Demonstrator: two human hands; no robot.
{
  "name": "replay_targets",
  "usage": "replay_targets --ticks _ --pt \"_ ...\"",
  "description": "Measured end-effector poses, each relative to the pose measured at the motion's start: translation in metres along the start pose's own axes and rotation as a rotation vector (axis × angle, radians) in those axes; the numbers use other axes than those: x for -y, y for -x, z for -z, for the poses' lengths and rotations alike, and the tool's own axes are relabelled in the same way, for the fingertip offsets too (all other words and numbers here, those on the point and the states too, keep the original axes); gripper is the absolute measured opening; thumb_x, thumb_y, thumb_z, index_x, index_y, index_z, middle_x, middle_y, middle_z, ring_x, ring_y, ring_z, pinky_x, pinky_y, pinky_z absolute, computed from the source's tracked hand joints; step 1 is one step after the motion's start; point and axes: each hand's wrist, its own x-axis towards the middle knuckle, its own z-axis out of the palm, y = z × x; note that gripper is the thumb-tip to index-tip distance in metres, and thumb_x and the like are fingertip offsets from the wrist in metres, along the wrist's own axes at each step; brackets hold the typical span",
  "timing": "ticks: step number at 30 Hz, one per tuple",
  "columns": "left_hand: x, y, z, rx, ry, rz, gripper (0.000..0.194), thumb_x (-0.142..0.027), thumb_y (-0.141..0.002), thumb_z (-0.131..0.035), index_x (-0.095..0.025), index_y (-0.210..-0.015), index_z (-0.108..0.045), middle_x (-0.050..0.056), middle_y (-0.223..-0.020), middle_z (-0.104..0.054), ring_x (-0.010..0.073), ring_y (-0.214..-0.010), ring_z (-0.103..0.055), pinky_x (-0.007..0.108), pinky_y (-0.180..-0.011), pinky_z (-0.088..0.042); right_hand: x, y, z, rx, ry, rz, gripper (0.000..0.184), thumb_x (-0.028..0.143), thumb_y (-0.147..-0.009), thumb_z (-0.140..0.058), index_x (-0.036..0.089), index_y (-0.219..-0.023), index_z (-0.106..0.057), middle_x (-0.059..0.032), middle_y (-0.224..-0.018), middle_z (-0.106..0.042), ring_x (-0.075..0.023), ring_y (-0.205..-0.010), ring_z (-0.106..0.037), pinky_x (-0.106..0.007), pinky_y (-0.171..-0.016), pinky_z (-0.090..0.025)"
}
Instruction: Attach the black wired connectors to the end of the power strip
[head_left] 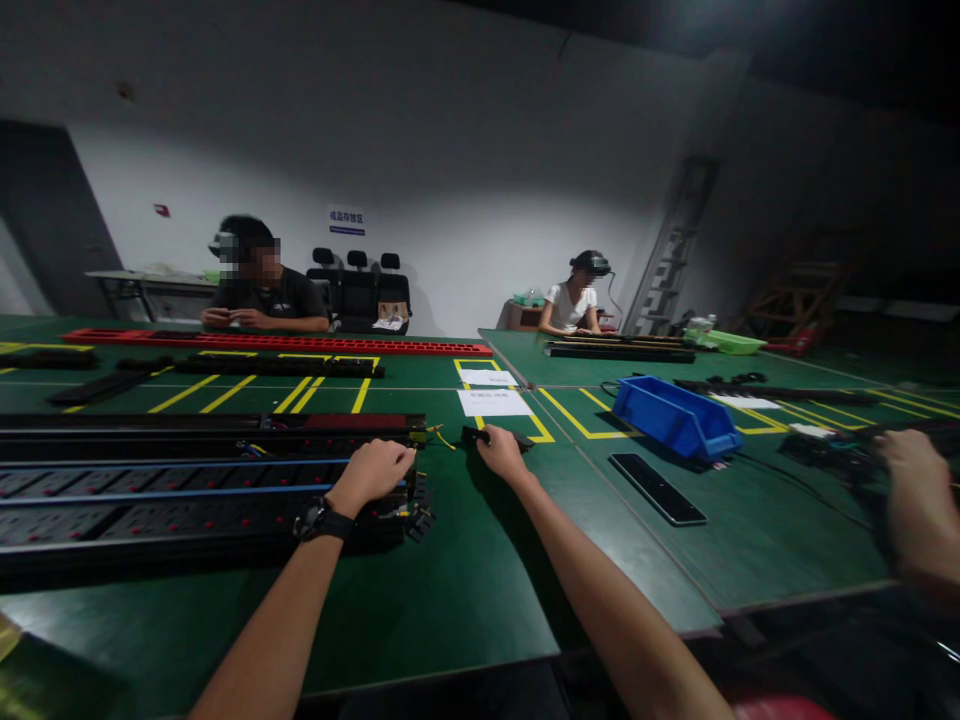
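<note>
Long black power strips (pixel 142 510) with rows of sockets and small red dots lie side by side at the left. My left hand (pixel 371 472), with a black watch on the wrist, is over their right end, its fingers curled together. What those fingertips grip is hidden. Yellow wire ends (pixel 442 436) stick out from the end of a black housing (pixel 225 440) just beyond that hand. To the right, my right hand (pixel 501 452) pinches a small black part (pixel 472 436) lying at the table. Loose black end pieces (pixel 421 522) hang at the near strip's end.
A blue bin (pixel 671 415) and a dark phone-like slab (pixel 656 488) lie to the right. Paper sheets (pixel 493 403) lie ahead. A neighbour's hand (pixel 919 490) is at far right near black cables (pixel 825 450). Beyond a red rail (pixel 277 342), two people sit across the green table (pixel 465 580).
</note>
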Motion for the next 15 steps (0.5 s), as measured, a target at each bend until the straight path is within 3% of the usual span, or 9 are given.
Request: replay_targets --ticks 9,15 --pt "-0.002 0.000 -0.003 -0.010 -0.040 0.015 0.054 -0.045 -0.102 -0.033 -0.022 -0.084 -0.078 0.013 -0.095 -0.079 0.0279 -0.088 -0.074 0.033 -0.077 -0.049 0.046 -0.030 -0.028 -0.016 -0.092 -0.093 0.020 0.020 -0.092 -0.056 0.016 -0.090 -0.076 -0.0101 -0.089 -0.075 -0.0207 -0.081 -0.066 -0.026 -0.068 -0.038" --pt "-0.007 0.003 0.001 -0.008 -0.062 0.018 0.052 -0.042 -0.102 -0.034 -0.021 -0.086 -0.079 0.013 -0.096 -0.079 0.0272 -0.089 -0.074 0.032 -0.078 -0.049 0.054 -0.027 -0.035 -0.028 -0.130 -0.055 0.018 0.019 -0.090 -0.058 0.017 -0.095 -0.075 -0.0087 -0.091 -0.075 -0.0203 -0.083 -0.066 -0.025 -0.069 -0.040"
